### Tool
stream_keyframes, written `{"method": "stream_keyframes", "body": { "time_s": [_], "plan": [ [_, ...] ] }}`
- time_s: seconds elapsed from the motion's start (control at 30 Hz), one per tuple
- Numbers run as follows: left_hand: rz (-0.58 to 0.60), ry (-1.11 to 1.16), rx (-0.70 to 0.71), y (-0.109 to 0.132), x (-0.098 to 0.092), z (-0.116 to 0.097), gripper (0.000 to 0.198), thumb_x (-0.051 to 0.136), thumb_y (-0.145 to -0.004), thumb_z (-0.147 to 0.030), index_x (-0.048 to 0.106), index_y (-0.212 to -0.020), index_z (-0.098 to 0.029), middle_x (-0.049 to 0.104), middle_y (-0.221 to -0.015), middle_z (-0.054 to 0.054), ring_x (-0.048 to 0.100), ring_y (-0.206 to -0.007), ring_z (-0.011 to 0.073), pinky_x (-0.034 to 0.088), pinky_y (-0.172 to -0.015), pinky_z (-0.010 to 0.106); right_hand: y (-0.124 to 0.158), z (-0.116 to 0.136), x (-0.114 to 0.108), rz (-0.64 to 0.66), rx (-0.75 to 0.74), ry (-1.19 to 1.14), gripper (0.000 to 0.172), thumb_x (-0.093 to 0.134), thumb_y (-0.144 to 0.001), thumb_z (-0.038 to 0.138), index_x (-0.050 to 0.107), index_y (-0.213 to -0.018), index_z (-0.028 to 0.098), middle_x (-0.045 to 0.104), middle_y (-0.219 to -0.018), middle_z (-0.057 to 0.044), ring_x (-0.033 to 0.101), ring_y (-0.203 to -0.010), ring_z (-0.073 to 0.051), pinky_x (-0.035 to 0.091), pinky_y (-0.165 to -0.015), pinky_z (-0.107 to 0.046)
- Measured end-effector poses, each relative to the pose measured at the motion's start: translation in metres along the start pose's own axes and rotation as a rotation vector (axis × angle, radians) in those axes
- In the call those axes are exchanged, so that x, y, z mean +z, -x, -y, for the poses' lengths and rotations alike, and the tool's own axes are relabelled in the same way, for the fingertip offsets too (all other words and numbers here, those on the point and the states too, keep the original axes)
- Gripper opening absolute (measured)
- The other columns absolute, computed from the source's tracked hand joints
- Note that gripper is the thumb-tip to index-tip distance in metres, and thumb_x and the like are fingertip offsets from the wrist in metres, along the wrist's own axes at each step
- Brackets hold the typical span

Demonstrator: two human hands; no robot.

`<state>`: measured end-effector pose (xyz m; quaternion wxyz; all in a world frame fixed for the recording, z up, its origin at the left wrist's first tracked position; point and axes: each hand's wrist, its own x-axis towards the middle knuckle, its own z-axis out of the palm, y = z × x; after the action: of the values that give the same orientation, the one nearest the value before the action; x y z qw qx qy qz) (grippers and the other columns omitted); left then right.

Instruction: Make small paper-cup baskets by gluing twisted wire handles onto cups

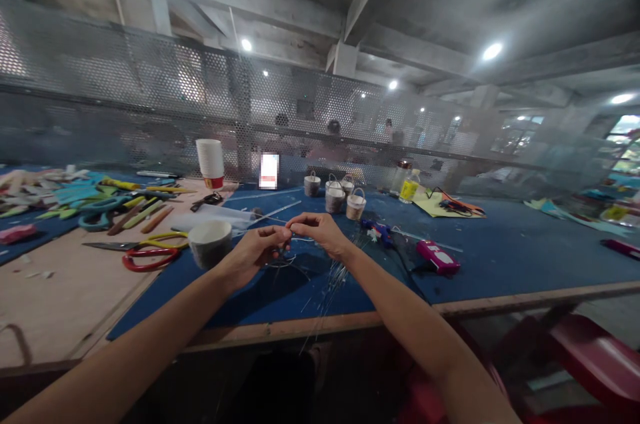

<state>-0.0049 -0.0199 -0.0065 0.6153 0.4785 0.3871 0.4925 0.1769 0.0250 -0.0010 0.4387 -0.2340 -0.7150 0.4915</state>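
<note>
Both hands meet just above the blue felt mat [500,251] near the front edge of the workbench. The left hand [255,252] has thumb and forefinger closed in a pinch, and the right hand [323,232] is closed in the same way, fingertips almost touching the left's. Between them they grip a thin wire [291,239], too fine to follow along its length. Below the hands lies a loose bundle of wires [330,287], fanned out on the felt and hanging over the wooden table edge [525,301].

Just left of the left hand stands a grey cup [210,243], open side up. Beside it lie red-handled scissors [150,257], with yellow-handled scissors [161,239] touching them. Further back a stack of white paper cups [210,161] stands upside down, with a red band at the bottom.

Behind the hands sit small bucket-shaped pots [335,199] with wire handles, grouped close together. To the right of the right hand lie a blue glue gun [377,231] and a pink device [437,256]; its white marking is too blurred to read. The bottle [410,187] near the back has a yellow label, also unreadable. A perforated metal screen [150,91] runs behind the bench.
</note>
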Motion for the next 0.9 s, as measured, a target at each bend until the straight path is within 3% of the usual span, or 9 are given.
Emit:
{"method": "stream_keyframes", "body": {
  "time_s": [0.23, 0.47, 0.7, 0.9],
  "plan": [
    [0.037, -0.004, -0.016, 0.0004, 0.0007, 0.0017, 0.021, 0.08, -0.073, -0.033, 0.074, -0.083, -0.015, 0.068, -0.074, 0.004, 0.058, -0.064, 0.0109, 0.04, -0.053, 0.019, -0.0005, -0.0024, -0.0004, -0.021, 0.042, -0.036, 0.026, 0.074, -0.075, 0.038, 0.075, -0.09, 0.017, 0.071, -0.083, -0.003, 0.064, -0.079, -0.016, 0.048, -0.083, -0.031],
    [0.016, -0.072, 0.056, -0.0012, 0.0009, 0.0043, 0.023, 0.084, -0.067, -0.029, 0.066, -0.066, -0.015, 0.062, -0.064, 0.0, 0.048, -0.054, 0.0067, 0.032, -0.048, 0.018, -0.0006, -0.0038, 0.0013, -0.012, 0.045, -0.035, 0.027, 0.074, -0.075, 0.038, 0.076, -0.091, 0.017, 0.072, -0.085, -0.003, 0.063, -0.081, -0.015, 0.048, -0.082, -0.03],
    [0.065, -0.001, 0.001, 0.0005, 0.0001, 0.0025, 0.021, 0.079, -0.074, -0.035, 0.072, -0.081, -0.016, 0.067, -0.075, 0.003, 0.06, -0.067, 0.0123, 0.041, -0.054, 0.02, -0.0008, -0.0031, -0.0001, -0.026, 0.049, -0.044, 0.027, 0.074, -0.075, 0.038, 0.076, -0.091, 0.017, 0.071, -0.083, -0.003, 0.063, -0.08, -0.016, 0.048, -0.081, -0.031],
    [-0.013, -0.019, 0.057, -0.0029, -0.0012, 0.0044, 0.021, 0.082, -0.069, -0.031, 0.071, -0.076, -0.015, 0.064, -0.067, 0.001, 0.051, -0.057, 0.008, 0.037, -0.051, 0.018, -0.0009, -0.0031, 0.0016, -0.024, 0.044, -0.018, 0.028, 0.073, -0.076, 0.039, 0.077, -0.095, 0.019, 0.073, -0.089, -0.003, 0.062, -0.082, -0.016, 0.046, -0.082, -0.029]
  ]
}}
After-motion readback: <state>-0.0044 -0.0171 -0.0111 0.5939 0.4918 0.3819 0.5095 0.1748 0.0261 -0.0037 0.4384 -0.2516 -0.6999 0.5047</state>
